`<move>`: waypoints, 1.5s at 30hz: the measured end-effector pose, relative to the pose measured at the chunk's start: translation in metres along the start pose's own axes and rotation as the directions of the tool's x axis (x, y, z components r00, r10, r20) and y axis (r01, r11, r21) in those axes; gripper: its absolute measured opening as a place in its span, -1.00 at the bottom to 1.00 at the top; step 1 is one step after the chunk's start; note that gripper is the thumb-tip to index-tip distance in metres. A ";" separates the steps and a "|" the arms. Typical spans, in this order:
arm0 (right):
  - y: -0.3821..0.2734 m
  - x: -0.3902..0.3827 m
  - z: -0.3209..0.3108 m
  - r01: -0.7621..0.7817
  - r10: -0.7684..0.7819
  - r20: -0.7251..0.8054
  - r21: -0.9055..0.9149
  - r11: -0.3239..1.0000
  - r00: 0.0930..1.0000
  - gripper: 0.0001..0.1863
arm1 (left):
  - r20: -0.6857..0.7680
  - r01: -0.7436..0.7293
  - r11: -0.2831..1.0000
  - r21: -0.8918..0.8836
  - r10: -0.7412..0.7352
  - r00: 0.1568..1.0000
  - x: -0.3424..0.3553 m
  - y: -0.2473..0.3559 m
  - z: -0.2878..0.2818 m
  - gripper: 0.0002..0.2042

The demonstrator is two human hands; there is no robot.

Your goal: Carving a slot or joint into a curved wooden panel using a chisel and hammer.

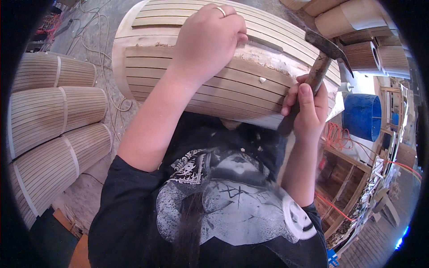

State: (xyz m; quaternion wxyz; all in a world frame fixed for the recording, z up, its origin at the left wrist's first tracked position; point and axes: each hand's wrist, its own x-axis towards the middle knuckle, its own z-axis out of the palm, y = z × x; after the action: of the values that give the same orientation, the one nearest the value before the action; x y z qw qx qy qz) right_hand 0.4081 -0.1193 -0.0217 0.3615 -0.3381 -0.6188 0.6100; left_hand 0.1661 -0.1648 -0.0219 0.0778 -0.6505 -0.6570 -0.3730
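A curved slatted wooden panel [210,96], pale and cut with dark parallel grooves, lies across in front of me. A rough, whitish band [149,40] runs along it between the slats. Over this band my left hand [210,40] is closed, with a ring on one finger. Its fingertips are turned away, so what they pinch, if anything, is hidden. Beside it a thin dark strip edge [266,43] shows along the band. My right hand [308,107] grips a hammer [319,69] by its wooden handle, the metal head raised above the panel's right end. A small white scrap [262,80] rests on the slats.
Strapped stacks of slatted curved panels [38,114] stand at the left. Cables [107,40] trail over the floor behind them. To the right are a blue barrel [361,117], an orange coiled hose [337,136] and a wooden crate [344,178]. More rolled panels [357,58] lie at the far right.
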 end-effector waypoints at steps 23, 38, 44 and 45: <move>0.011 -0.006 -0.007 -0.012 0.000 0.065 0.180 0.984 0.998 -0.67 | -0.018 0.050 0.992 -0.118 -0.052 0.998 -0.029 -0.045 -0.044 -0.92; 0.016 -0.014 -0.005 0.006 -0.018 0.071 0.166 0.986 0.997 -0.65 | 0.011 -0.007 1.000 -0.018 0.008 1.000 -0.024 -0.046 -0.039 -0.92; 0.018 -0.012 -0.006 0.045 -0.056 0.077 0.140 0.989 0.995 -0.63 | -0.001 -0.034 0.997 0.070 0.034 0.999 -0.019 -0.038 -0.037 -0.92; 0.018 -0.012 -0.007 0.042 -0.054 0.075 0.145 0.989 0.996 -0.63 | 0.030 -0.027 0.997 0.078 0.025 0.999 -0.017 -0.036 -0.038 -0.92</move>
State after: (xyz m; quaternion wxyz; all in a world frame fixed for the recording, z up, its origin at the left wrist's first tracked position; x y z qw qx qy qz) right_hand 0.4195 -0.1258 -0.0405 0.3747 -0.2720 -0.5953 0.6568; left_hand 0.1212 -0.1966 -0.0186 0.0985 -0.6609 -0.6637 -0.3363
